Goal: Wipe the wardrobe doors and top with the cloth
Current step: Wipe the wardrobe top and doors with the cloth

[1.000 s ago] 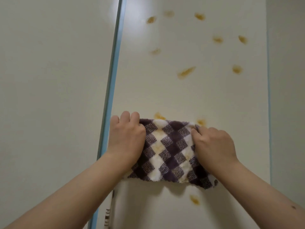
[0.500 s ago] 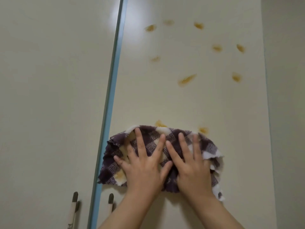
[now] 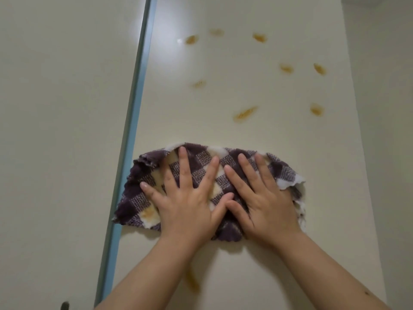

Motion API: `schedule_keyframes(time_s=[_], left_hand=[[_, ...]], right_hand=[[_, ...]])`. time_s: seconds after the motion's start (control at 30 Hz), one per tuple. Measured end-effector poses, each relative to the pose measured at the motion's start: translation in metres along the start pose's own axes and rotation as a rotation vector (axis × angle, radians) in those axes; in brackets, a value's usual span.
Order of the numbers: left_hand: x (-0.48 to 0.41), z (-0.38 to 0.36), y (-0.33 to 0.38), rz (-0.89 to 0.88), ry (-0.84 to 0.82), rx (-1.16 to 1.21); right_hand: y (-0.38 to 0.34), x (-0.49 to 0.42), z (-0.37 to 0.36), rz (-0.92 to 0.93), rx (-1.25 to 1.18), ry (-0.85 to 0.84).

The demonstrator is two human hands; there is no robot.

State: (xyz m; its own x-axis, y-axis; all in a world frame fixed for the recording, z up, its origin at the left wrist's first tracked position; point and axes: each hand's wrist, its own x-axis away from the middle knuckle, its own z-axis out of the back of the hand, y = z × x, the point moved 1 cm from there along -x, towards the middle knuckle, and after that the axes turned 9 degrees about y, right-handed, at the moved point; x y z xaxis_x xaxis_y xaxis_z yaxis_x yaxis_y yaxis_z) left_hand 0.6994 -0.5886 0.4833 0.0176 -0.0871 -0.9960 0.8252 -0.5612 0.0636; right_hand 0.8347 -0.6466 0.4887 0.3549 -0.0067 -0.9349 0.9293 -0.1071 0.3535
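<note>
A purple-and-white checked cloth lies spread flat against the cream right wardrobe door. My left hand and my right hand press on it side by side, palms flat, fingers apart, thumbs touching. Yellow-brown stains show on the cloth. Several orange-brown smears dot the door above the cloth. One streak runs below it, between my forearms.
A pale blue strip runs between the right door and the left door. A dark handle tip shows at the bottom left. A side wall borders the right door.
My hands went from gripping the cloth's two sides to pressing flat on its middle. The cloth spread wider and slid up over the two smears at its top edge.
</note>
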Motion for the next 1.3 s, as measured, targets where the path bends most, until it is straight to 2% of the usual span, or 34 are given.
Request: schedule_keyframes(time_s=[0.13, 0.3, 0.87, 1.1, 1.3], left_hand=[[-0.028, -0.005, 0.006, 0.008, 0.046, -0.024], [-0.080, -0.022, 0.012, 0.026, 0.156, 0.017], [-0.219, -0.013, 0.032, -0.062, 0.103, -0.037], [-0.231, -0.010, 0.035, -0.069, 0.100, -0.048], [-0.205, -0.016, 0.032, -0.041, 0.111, -0.042]], right_hand=[[0.024, -0.032, -0.001, 0.081, 0.055, 0.010], [0.051, -0.076, -0.004, 0.065, 0.055, 0.016], [0.112, -0.182, -0.013, -0.068, 0.072, -0.052], [0.116, -0.192, -0.012, -0.085, 0.066, -0.054], [0.104, -0.167, -0.012, -0.093, 0.091, -0.036]])
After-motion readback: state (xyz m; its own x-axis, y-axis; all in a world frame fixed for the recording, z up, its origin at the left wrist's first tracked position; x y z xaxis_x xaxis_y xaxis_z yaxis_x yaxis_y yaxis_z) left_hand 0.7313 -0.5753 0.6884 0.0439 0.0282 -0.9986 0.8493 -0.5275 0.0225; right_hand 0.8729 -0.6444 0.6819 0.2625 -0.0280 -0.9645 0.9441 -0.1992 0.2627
